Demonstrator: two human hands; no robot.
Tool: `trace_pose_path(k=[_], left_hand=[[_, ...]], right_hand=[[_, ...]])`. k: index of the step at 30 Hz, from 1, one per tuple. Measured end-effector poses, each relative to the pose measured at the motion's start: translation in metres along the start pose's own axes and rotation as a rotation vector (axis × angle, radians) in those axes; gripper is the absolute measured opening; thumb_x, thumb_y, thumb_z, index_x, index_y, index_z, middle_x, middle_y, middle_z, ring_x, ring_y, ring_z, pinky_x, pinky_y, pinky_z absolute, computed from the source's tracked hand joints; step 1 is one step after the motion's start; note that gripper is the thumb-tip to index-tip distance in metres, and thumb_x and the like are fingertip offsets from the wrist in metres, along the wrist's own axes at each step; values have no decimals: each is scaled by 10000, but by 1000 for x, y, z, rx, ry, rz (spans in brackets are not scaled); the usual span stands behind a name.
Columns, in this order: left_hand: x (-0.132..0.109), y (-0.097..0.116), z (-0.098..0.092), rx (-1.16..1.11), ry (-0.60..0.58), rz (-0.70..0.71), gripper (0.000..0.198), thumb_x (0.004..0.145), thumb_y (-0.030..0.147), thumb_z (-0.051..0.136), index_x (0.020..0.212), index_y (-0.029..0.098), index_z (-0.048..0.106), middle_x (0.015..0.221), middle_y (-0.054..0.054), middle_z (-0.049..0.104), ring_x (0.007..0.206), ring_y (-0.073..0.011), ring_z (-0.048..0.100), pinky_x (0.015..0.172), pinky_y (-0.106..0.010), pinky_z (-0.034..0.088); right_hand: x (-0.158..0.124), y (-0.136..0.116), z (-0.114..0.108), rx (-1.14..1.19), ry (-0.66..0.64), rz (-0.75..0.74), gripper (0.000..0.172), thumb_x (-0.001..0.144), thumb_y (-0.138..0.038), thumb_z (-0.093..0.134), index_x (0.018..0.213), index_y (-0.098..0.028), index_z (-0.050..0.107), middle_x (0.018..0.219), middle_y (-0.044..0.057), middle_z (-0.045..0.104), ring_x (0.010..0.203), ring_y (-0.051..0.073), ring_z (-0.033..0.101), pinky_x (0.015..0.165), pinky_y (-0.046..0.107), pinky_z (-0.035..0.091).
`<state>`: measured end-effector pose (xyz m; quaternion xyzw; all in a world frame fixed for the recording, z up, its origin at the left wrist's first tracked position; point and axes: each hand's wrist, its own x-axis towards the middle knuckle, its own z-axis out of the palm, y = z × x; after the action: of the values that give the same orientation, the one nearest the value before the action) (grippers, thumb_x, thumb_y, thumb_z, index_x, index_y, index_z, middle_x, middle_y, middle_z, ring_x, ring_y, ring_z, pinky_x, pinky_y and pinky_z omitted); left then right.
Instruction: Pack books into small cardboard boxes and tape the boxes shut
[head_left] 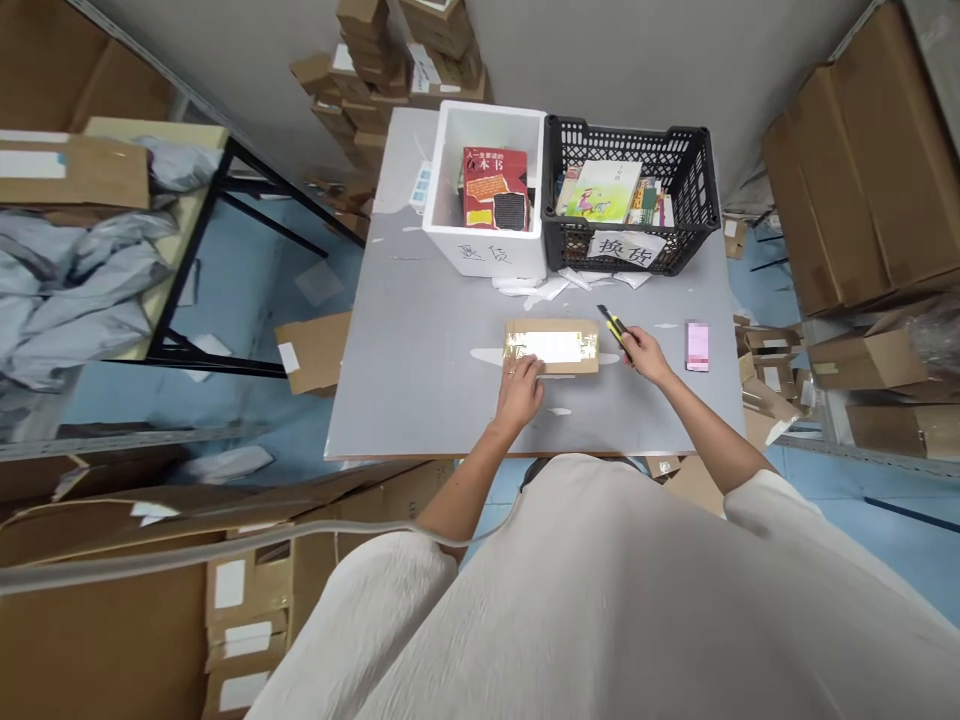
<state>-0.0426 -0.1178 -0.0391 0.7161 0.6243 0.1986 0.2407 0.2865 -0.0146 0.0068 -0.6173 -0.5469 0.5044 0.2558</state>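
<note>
A small brown cardboard box (pixel 551 366) lies flat on the grey table, with a white label and shiny tape on top. My left hand (pixel 520 392) is at its near left corner, fingers bent over the edge and holding it. To the right of the box, my right hand (pixel 646 354) is closed around a yellow and black utility knife (pixel 615 328). The knife's tip points up and left, just beyond the box's right end, apart from the cardboard.
Behind the box stand a white foam bin (pixel 487 255) and a black plastic crate (pixel 679 240), both containing books. Torn white scraps (pixel 551 290) lie before them. A phone (pixel 697 346) rests at the right. Cartons and a grey-bag-laden shelf (pixel 161 300) surround the table (pixel 405 400).
</note>
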Motion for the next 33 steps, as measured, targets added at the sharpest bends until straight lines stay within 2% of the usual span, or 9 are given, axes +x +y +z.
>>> trace_pose_path(k=[2, 4, 7, 9, 13, 18, 24, 29, 33], left_hand=[[-3, -5, -4, -1, 39, 13, 548, 1031, 191, 545, 1565, 213, 665, 1681, -177, 618, 1653, -380, 502, 1390, -647, 424], [-6, -11, -5, -11, 61, 26, 552, 1027, 179, 550, 1568, 199, 655, 1707, -192, 590, 1682, -385, 469, 1402, -638, 415], [-11, -18, -4, -38, 52, 47, 608, 1007, 144, 543, 1610, 178, 615, 1718, -204, 580, 1698, -375, 461, 1405, -623, 429], [-13, -21, -2, -55, 45, 63, 658, 988, 122, 547, 1643, 168, 591, 1717, -206, 587, 1700, -369, 465, 1411, -619, 430], [-14, -25, -2, -88, 41, 92, 711, 965, 93, 556, 1670, 184, 582, 1699, -184, 616, 1697, -352, 483, 1413, -605, 448], [-14, -29, -3, -122, 34, 118, 717, 955, 67, 541, 1663, 171, 591, 1681, -185, 639, 1697, -339, 490, 1415, -596, 455], [-14, -32, 2, -151, 42, 143, 753, 939, 57, 547, 1683, 170, 573, 1693, -185, 632, 1706, -347, 479, 1410, -614, 454], [-12, -32, 2, -152, 52, 163, 668, 961, 52, 528, 1614, 144, 626, 1675, -201, 641, 1695, -338, 494, 1406, -585, 463], [-10, -30, 2, -150, 62, 159, 691, 948, 50, 548, 1628, 152, 623, 1681, -201, 638, 1695, -343, 493, 1416, -583, 452]], right_hand=[[-5, -25, 15, -97, -94, -90, 450, 1096, -585, 595, 1307, -215, 739, 1018, 44, 797, 727, 172, 733, 673, 281, 615], [-7, -48, 31, -248, -156, -185, 464, 1120, -554, 590, 1385, -213, 761, 1137, 75, 846, 909, 223, 792, 853, 340, 656], [-7, -75, 56, -492, -223, -319, 427, 1145, -450, 579, 1431, -214, 791, 1403, 115, 831, 1271, 288, 771, 1134, 406, 593], [-4, -89, 72, -636, -279, -364, 422, 1156, -398, 567, 1461, -213, 794, 1483, 127, 801, 1378, 299, 730, 1201, 406, 544], [-1, -107, 97, -865, -361, -361, 437, 1171, -386, 563, 1522, -231, 772, 1474, 128, 796, 1360, 297, 732, 1145, 369, 544], [-3, -119, 113, -1004, -357, -319, 437, 1179, -392, 551, 1522, -249, 779, 1445, 132, 793, 1325, 308, 739, 1068, 353, 548], [-4, -125, 115, -1062, -348, -304, 441, 1185, -401, 526, 1521, -268, 779, 1383, 119, 808, 1262, 295, 752, 998, 326, 545], [0, -130, 111, -1093, -388, -319, 442, 1178, -395, 547, 1534, -257, 771, 1375, 127, 805, 1269, 297, 747, 1020, 331, 536], [2, -133, 111, -1114, -381, -324, 421, 1175, -395, 550, 1486, -257, 796, 1354, 135, 806, 1238, 301, 748, 1016, 339, 538]])
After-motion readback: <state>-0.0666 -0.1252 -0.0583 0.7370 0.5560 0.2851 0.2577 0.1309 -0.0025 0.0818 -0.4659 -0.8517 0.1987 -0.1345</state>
